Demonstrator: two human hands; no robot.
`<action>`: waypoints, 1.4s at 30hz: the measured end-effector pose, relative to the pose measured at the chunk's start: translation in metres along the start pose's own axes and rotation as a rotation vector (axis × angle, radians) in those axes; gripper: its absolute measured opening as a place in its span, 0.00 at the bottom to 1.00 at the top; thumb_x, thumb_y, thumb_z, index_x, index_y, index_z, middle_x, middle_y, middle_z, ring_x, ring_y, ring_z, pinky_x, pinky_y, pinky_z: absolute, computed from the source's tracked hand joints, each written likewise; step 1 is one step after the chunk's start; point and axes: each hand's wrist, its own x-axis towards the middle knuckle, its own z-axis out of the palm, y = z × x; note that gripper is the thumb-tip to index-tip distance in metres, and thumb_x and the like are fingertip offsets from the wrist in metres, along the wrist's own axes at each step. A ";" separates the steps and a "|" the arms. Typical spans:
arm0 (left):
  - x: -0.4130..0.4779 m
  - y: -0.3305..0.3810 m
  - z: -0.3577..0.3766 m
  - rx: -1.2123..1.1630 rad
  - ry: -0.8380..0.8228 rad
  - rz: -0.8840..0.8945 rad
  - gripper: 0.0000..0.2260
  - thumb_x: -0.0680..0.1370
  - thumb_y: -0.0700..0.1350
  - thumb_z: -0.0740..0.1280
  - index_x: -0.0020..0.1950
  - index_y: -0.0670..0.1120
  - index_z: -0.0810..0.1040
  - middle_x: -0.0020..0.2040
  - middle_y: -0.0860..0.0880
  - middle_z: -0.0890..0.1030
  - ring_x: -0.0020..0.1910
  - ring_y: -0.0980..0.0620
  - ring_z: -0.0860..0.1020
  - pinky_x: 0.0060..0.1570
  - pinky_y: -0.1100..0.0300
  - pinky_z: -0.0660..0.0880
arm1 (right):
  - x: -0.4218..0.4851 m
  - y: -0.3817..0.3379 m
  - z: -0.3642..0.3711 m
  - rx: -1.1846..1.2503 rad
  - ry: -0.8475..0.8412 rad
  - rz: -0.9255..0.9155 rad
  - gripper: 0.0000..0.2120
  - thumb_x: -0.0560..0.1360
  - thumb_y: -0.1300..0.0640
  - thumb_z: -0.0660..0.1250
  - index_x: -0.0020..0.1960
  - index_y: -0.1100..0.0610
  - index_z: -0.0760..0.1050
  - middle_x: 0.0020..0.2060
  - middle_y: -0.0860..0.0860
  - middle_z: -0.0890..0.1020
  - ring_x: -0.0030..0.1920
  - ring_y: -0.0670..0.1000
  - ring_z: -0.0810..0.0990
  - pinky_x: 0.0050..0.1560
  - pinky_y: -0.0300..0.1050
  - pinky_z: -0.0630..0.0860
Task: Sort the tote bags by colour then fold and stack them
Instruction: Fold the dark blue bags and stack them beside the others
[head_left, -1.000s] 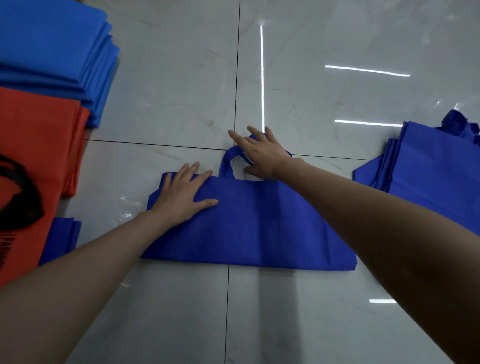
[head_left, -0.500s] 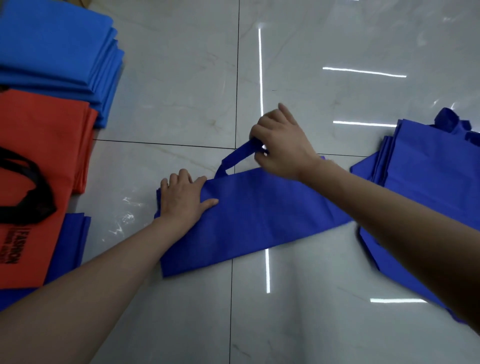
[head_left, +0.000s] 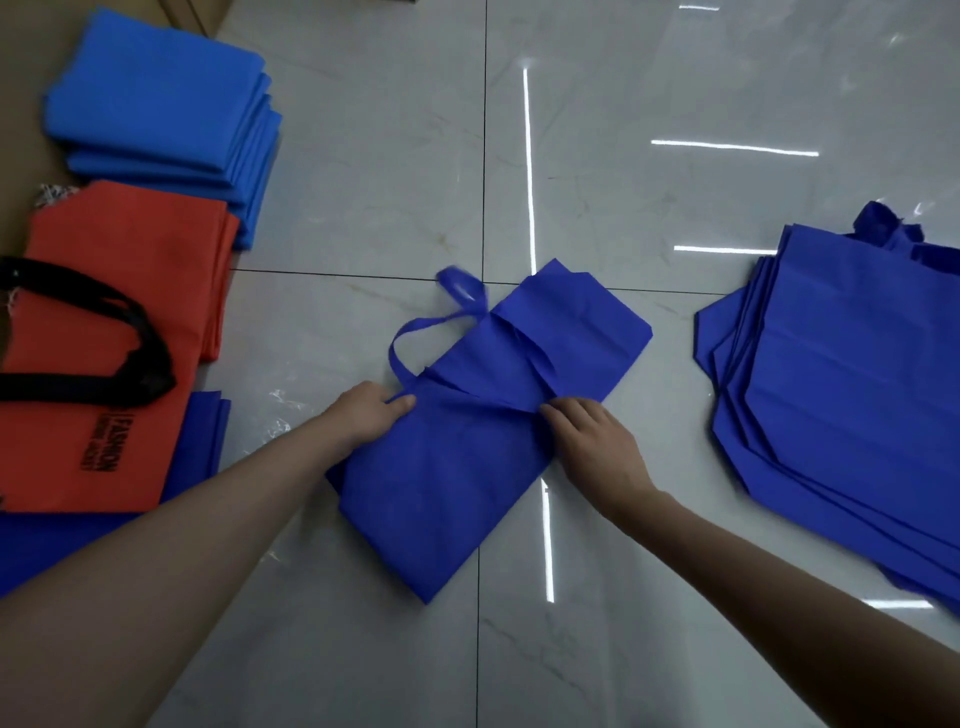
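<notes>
1. head view, centre of the frame: a royal blue tote bag (head_left: 467, 478) lies on the glossy tiled floor (head_left: 363, 156), set diagonally from the lower middle up toward the right, with its far end partly folded over on itself.
2. the bag's handle loop (head_left: 410, 338) sticks out at its upper left edge; a second strap above it is blurred.
3. the left hand (head_left: 369, 410) grips the bag's left edge, thumb on top and fingers curled around the fabric.
4. the right hand (head_left: 592, 441) pinches a bunched crease at the bag's right edge with curled fingers.
5. upper left: a light blue stack (head_left: 156, 88) of folded bags.
6. left, just below it: an orange bag (head_left: 124, 275) lying flat with black handles (head_left: 104, 364) and dark lettering, over folded blue bags (head_left: 205, 441) that show at its lower right.
7. right side: a pile of royal blue bags (head_left: 857, 405), unfolded and fanned, well apart from the bag being held.
</notes>
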 end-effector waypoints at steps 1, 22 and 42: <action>-0.006 0.000 0.002 -0.134 -0.052 -0.027 0.17 0.81 0.50 0.60 0.55 0.37 0.78 0.54 0.41 0.79 0.48 0.46 0.77 0.45 0.57 0.73 | -0.006 -0.003 0.004 0.034 -0.032 0.005 0.29 0.62 0.63 0.78 0.62 0.61 0.75 0.54 0.57 0.81 0.52 0.59 0.81 0.49 0.50 0.80; -0.028 0.007 0.028 0.076 0.138 0.691 0.16 0.73 0.46 0.64 0.57 0.39 0.77 0.52 0.47 0.74 0.50 0.52 0.74 0.53 0.72 0.67 | 0.009 0.016 -0.021 0.780 -0.399 0.219 0.27 0.70 0.74 0.52 0.61 0.56 0.76 0.67 0.47 0.73 0.71 0.46 0.65 0.70 0.39 0.61; -0.025 -0.005 0.058 0.596 -0.083 0.771 0.20 0.82 0.52 0.53 0.74 0.55 0.61 0.76 0.49 0.56 0.73 0.51 0.57 0.70 0.62 0.54 | 0.049 -0.038 -0.003 0.536 -0.230 0.552 0.26 0.72 0.45 0.70 0.65 0.54 0.66 0.56 0.53 0.69 0.55 0.53 0.69 0.56 0.45 0.69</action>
